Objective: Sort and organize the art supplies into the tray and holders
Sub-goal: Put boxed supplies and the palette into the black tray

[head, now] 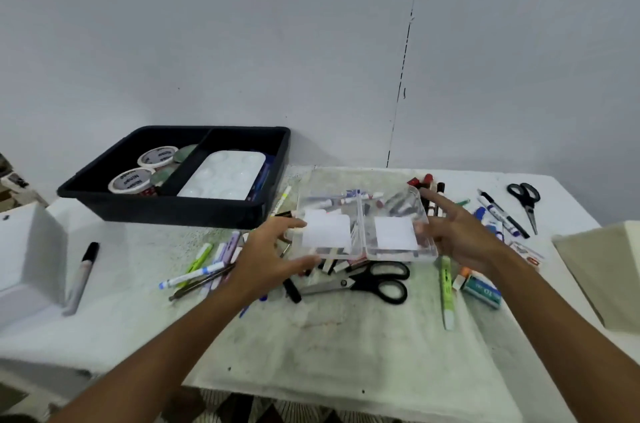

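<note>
Centrally on table (346,346): clear two-compartment holder (363,218), a white label on each front wall, lying over a scatter of pens and markers. Left hand (273,256) at its left end, fingers straight and spread, fingertips touching the wall. Right hand (460,232) at its right end, fingers relaxed, index extended along the rim. Black tray (180,204) back left, holding tape rolls (143,168) and white palette (225,175). Black scissors (374,280) just beside the holder's near edge.

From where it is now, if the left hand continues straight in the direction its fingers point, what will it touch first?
The left hand points right, toward the clear divided container; it would likely meet its near-left wall first. Contact may already exist; depth is unclear.
</note>
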{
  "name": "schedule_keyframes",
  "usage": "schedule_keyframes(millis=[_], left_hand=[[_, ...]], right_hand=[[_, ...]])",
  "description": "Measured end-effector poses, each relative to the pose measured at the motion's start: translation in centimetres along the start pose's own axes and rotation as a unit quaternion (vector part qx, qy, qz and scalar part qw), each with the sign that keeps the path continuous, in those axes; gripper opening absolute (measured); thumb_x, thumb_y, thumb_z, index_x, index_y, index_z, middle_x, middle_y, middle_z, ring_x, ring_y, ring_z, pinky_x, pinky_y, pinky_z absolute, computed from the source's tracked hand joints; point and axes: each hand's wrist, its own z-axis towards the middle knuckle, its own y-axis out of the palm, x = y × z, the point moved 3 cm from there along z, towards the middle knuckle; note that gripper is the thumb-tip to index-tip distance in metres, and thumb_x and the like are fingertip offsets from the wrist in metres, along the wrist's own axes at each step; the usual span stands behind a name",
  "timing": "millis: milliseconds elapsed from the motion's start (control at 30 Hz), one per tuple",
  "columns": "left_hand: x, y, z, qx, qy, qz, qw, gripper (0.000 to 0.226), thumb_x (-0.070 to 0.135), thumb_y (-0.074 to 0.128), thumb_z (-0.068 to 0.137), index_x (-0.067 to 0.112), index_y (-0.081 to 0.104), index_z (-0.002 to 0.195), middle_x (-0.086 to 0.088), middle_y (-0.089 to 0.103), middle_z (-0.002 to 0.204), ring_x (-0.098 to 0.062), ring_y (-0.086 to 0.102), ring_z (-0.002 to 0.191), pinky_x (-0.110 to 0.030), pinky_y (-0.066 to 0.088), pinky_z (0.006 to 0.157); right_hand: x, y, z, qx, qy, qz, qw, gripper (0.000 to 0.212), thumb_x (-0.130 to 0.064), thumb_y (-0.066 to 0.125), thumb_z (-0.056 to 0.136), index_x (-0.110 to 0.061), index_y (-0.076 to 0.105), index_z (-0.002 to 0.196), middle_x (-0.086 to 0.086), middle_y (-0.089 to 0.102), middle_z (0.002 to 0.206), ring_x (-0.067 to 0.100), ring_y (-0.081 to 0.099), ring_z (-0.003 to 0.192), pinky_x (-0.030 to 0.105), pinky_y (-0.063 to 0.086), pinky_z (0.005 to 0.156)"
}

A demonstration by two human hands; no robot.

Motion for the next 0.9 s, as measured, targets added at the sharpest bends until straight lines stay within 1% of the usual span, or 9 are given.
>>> schedule_keyframes(millis=[67,133,267,367,500,600,700,800,900], left_hand=[[-0.1,-0.3,-2.4,-0.029,-0.019,-0.020,0.999,0.077,0.054,0.083,0.058,0.032,0.054,0.127,0.013,0.060,0.109,0.001,0.058,0.085,-0.014,0.050,0.067],[-0.2,-0.5,-4.7,-0.061,-0.030,-0.016,0.998,0.094,0.052,0.087,0.056,0.032,0.044,0.137,0.010,0.059,0.106,-0.003,0.058,0.082,-0.013,0.048,0.065],[0.4,-0.7,-8.3,-0.117,-0.023,0.031,0.992,0.100,0.070,0.080,0.049,0.039,0.041,0.136,0.017,0.055,0.104,0.004,0.052,0.088,-0.009,0.043,0.067],[1.0,-0.5,-10.5,-0.164,-0.013,0.070,0.984,0.097,0.082,0.071,0.046,0.046,0.041,0.132,0.019,0.052,0.105,0.000,0.053,0.086,-0.020,0.049,0.072],[1.3,-0.1,-12.4,-0.226,-0.003,0.097,0.969,0.094,0.081,0.070,0.049,0.046,0.043,0.132,0.023,0.050,0.101,0.004,0.049,0.087,-0.012,0.039,0.068],[1.2,0.3,-13.2,-0.255,0.006,0.129,0.958,0.093,0.081,0.069,0.051,0.044,0.046,0.133,0.023,0.049,0.103,0.007,0.045,0.092,-0.019,0.037,0.078],[1.1,0.8,-13.5,-0.268,0.011,0.176,0.947,0.091,0.081,0.067,0.054,0.040,0.047,0.133,0.020,0.047,0.105,0.008,0.038,0.096,-0.022,0.029,0.085],[1.0,1.3,-13.2,-0.273,0.017,0.230,0.934,0.098,0.090,0.056,0.051,0.037,0.051,0.133,0.015,0.044,0.109,-0.002,0.037,0.101,-0.025,0.028,0.086],[0.9,1.8,-12.9,-0.272,0.024,0.250,0.929,0.109,0.098,0.043,0.045,0.034,0.054,0.132,0.015,0.040,0.110,-0.004,0.035,0.103,-0.025,0.026,0.086]], right_hand=[[1.6,0.2,-2.0,-0.019,0.021,0.003,1.000,0.103,-0.014,0.093,0.049,-0.033,0.047,0.139,0.014,0.072,0.085,0.021,0.058,0.061,0.029,0.040,0.060],[3.4,0.3,-4.1,-0.037,0.037,-0.001,0.999,0.111,-0.020,0.097,0.037,-0.036,0.049,0.136,0.016,0.072,0.091,0.021,0.061,0.066,0.030,0.041,0.060],[4.8,1.1,-8.9,-0.043,0.071,0.002,0.997,0.087,-0.001,0.075,0.056,-0.028,0.047,0.134,0.020,0.064,0.083,0.016,0.064,0.058,0.021,0.044,0.042],[5.9,1.3,-11.6,-0.068,0.095,-0.027,0.993,0.083,0.010,0.071,0.066,-0.023,0.042,0.137,0.021,0.054,0.085,0.017,0.060,0.053,0.021,0.041,0.040],[6.6,1.4,-13.7,-0.086,0.125,-0.037,0.988,0.070,0.022,0.056,0.081,-0.020,0.040,0.135,0.021,0.055,0.088,0.021,0.062,0.052,0.025,0.049,0.041],[7.0,1.5,-14.3,-0.084,0.136,-0.060,0.985,0.069,0.021,0.058,0.080,-0.019,0.040,0.133,0.022,0.054,0.091,0.023,0.062,0.054,0.029,0.052,0.044],[7.5,1.0,-14.0,-0.037,0.106,-0.178,0.978,0.063,0.015,0.060,0.082,-0.019,0.041,0.130,0.021,0.062,0.077,0.025,0.059,0.054,0.027,0.048,0.046],[7.9,1.0,-12.9,0.021,0.039,-0.341,0.939,0.052,0.002,0.065,0.084,-0.018,0.047,0.127,0.016,0.061,0.071,0.018,0.052,0.047,0.025,0.044,0.045],[7.9,1.2,-11.9,0.052,-0.015,-0.436,0.898,0.046,-0.011,0.072,0.083,-0.020,0.054,0.125,0.000,0.059,0.076,0.012,0.055,0.061,0.022,0.042,0.054]])
